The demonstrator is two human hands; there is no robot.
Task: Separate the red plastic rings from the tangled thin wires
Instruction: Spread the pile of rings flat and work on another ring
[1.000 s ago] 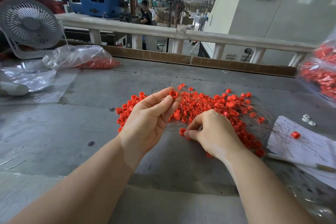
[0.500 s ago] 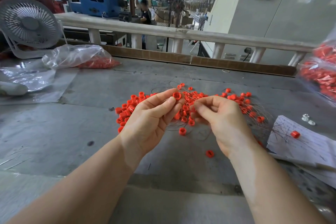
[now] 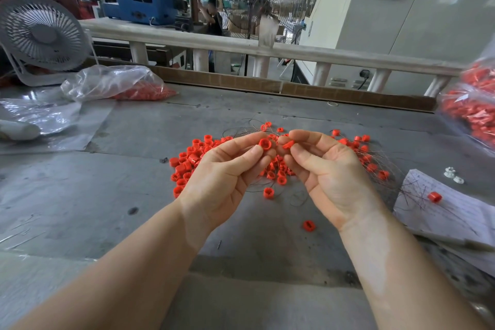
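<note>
On the far left I am seeing a white desk fan [image 3: 42, 35] standing at the tabletop's [image 3: 80, 195] back edge, and beside it a clear plastic bag [image 3: 112, 83] lying with red pieces inside. Moving toward the middle, the pile of red plastic rings [image 3: 187, 161] is spreading across the grey surface, with the thin wires [image 3: 241, 130] looping through its far side. My left hand [image 3: 225, 179] is hovering above the pile, its fingers [image 3: 249, 154] pinching one ring [image 3: 265, 144] between thumb and fingertips. Just beside it, my right hand [image 3: 329, 177] is holding palm up, its thumb and forefinger gripping a second ring [image 3: 288, 144]. Two loose rings are lying apart nearer me. Further right, a sheet of paper [image 3: 450, 211] is carrying a single ring, and a bag of rings [image 3: 471, 112] is sitting at the right edge.
</note>
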